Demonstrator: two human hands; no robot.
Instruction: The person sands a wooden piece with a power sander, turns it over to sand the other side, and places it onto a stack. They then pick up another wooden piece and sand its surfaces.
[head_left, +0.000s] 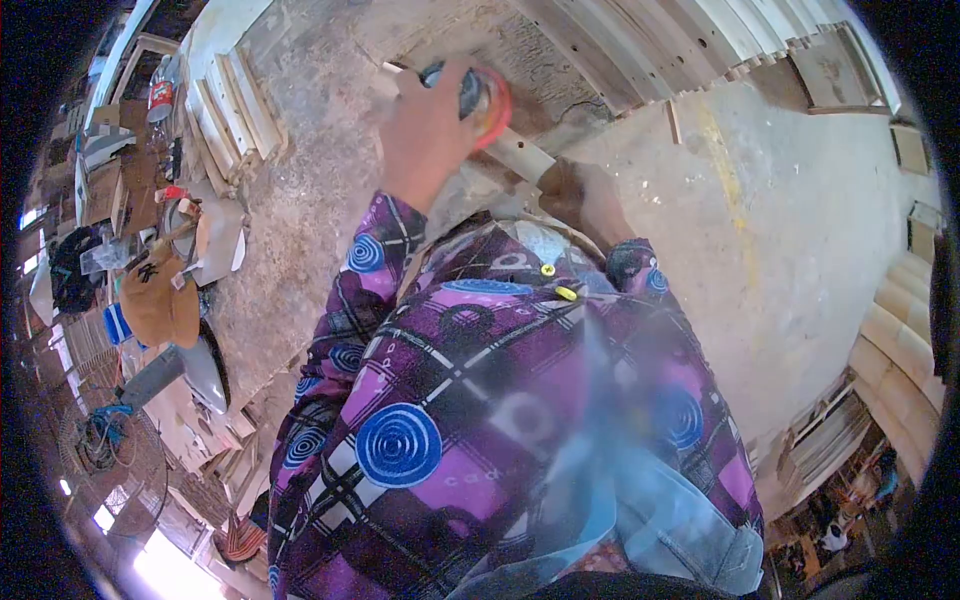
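My left hand [425, 125] is wrapped over a round, dark-topped object [492, 105] with an orange-red rim, whose kind I cannot tell. It overlaps a narrow pale wooden strip [518, 155] with a dark hole in it. At the strip's near end, my right hand [598, 205], a little blurred, has its fingers closed around the wood. The strip's middle is hidden behind the left hand and the round object, while its far tip shows past the left hand. Both hands are in front of my patterned purple shirt.
Planed boards [640, 50] lie side by side at the top right, and shorter wooden pieces [235, 110] are stacked at the upper left. A brown cap [160, 300], a bottle with a red label [161, 92] and a standing fan [115, 440] are on the left. Wood is stacked at right.
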